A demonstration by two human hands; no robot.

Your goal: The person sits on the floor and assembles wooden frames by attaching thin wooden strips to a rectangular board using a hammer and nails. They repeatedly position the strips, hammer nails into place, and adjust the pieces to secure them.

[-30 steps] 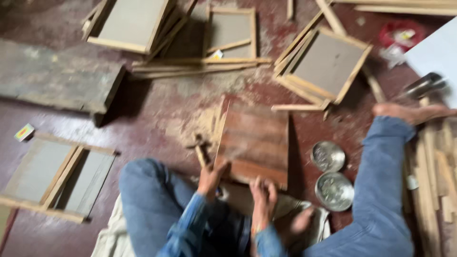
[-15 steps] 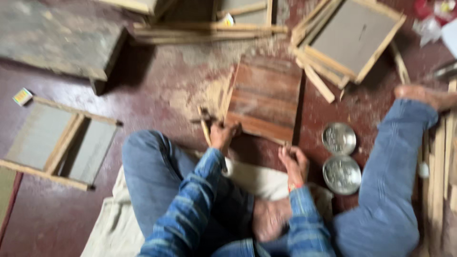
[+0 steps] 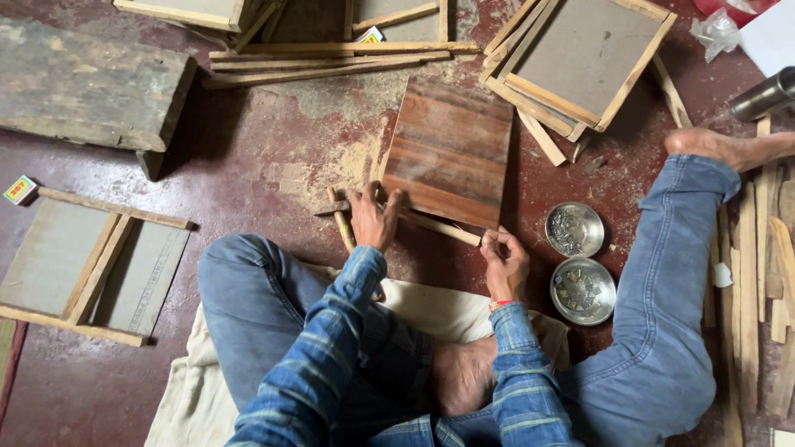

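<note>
A: While the person sits on the floor, head view only: where are the hands?

B: Left hand lies with fingers spread, pressing down on the left end of a thin wooden strip; not clenched round it. Right hand pinches the strip's right end between fingertips.

A: And the strip?

B: Lying along the near edge of the brown board, touching it, slightly slanted. The board is flat on the floor, sawdust beside it.

A: Step in hand?

B: By the look of it, seating the strip against the board's edge. As a judgement, that calls for both ends held flush and steady, the left palm keeping pressure.

A: Surroundings?

B: Two metal bowls of small bits just right of the right hand. A short stick by the left hand. Framed panels stacked beyond the board, and a cloth under the legs.
</note>
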